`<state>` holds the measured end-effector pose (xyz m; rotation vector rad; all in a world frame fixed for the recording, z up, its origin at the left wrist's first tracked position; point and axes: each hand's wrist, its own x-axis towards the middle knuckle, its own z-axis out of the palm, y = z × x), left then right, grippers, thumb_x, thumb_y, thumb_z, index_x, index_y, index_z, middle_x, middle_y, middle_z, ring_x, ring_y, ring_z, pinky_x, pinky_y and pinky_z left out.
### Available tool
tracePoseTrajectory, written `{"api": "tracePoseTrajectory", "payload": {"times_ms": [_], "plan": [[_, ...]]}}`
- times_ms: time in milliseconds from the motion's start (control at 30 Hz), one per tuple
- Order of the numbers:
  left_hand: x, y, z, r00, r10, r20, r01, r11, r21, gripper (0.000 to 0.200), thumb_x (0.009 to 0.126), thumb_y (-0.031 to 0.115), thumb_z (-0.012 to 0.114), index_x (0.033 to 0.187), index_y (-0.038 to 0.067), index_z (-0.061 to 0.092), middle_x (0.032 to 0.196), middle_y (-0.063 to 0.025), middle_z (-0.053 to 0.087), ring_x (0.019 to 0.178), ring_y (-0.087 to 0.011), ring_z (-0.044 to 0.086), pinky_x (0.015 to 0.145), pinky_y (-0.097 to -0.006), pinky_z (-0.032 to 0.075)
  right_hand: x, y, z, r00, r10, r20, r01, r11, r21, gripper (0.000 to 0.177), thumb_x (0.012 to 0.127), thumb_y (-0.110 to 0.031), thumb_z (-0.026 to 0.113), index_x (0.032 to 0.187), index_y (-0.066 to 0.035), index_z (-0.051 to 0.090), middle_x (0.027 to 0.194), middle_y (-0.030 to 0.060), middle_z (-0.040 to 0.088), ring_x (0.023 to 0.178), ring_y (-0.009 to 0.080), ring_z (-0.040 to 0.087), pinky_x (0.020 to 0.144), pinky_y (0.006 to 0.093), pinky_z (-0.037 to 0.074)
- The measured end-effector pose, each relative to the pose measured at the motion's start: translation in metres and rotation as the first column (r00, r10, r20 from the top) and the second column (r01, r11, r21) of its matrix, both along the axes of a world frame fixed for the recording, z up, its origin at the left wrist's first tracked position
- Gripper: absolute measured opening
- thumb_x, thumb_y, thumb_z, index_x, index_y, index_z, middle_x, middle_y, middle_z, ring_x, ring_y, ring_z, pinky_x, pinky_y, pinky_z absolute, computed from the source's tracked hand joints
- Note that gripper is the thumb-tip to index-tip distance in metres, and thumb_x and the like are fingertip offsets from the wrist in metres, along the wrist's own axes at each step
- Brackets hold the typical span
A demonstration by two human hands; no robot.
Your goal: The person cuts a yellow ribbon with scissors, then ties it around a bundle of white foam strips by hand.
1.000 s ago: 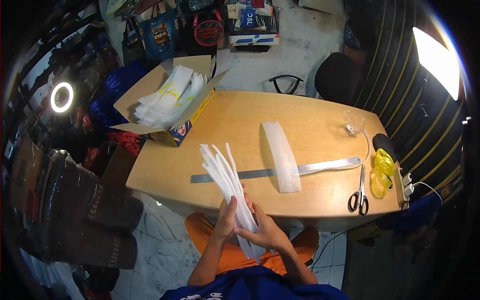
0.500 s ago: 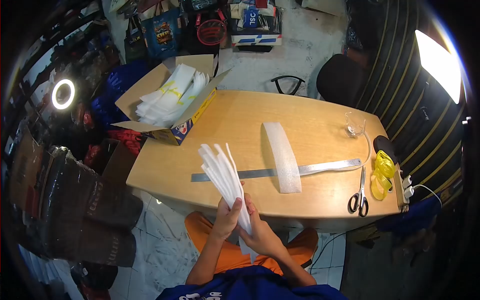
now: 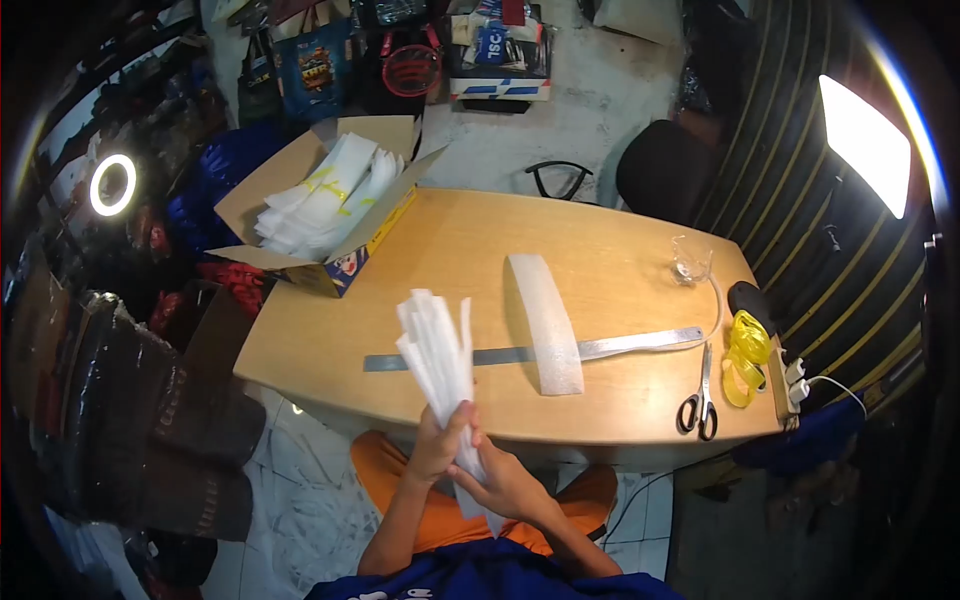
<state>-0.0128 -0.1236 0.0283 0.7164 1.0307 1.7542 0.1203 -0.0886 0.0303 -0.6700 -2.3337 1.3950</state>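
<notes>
A bundle of white foam strips [image 3: 434, 345] stands upright in my grasp near the table's front edge, its upper ends fanned apart. My left hand [image 3: 438, 445] wraps round its middle from the left, thumb across the front. From the right, my right hand [image 3: 500, 480] closes round the lower part. The bundle's bottom end hangs below my hands. Just right of it, a single foam strip [image 3: 545, 325] lies across a metal ruler [image 3: 640, 341] on the table [image 3: 450, 225].
An open cardboard box [image 3: 375, 235] with tied foam strips sits at the table's far left. On the right are scissors [image 3: 706, 395], yellow ribbon [image 3: 747, 350], a clear plastic item [image 3: 690, 262] and a power strip [image 3: 788, 385]. A black chair [image 3: 665, 165] stands behind.
The view has shifted slightly, moving the scene left and down. The bundle has tipped more upright, its top ends bunching differently; both hands keep hold of it.
</notes>
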Motion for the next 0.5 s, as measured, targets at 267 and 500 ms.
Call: {"api": "tracePoseTrajectory", "payload": {"times_ms": [267,500], "plan": [[-0.015,-0.007,0.002,0.989,0.058,0.138,-0.065,0.997,0.043,0.036,0.093,0.025,0.054,0.119,0.003,0.042,0.069,-0.0005,0.039,0.051,-0.0078,0.038,0.049,-0.0235,0.035,-0.002,0.129,-0.005,0.776,-0.614,-0.144,0.564,0.574,0.594,0.058,0.083,-0.042,0.063,0.110,0.007,0.054,0.102,0.0261,0.057,0.096,0.0390,0.055,0.084,0.0486,0.041],[-0.011,-0.007,0.003,0.983,0.080,0.168,-0.082,0.997,0.007,0.034,0.095,0.028,0.051,0.118,0.004,0.042,0.068,0.0002,0.038,0.052,-0.0079,0.038,0.050,-0.0236,0.036,-0.023,0.198,-0.013,0.744,-0.655,0.132,0.487,0.667,0.564,0.040,0.081,-0.034,0.066,0.091,0.003,0.055,0.090,0.0208,0.061,0.085,0.0357,0.058,0.073,0.0510,0.039]]}}
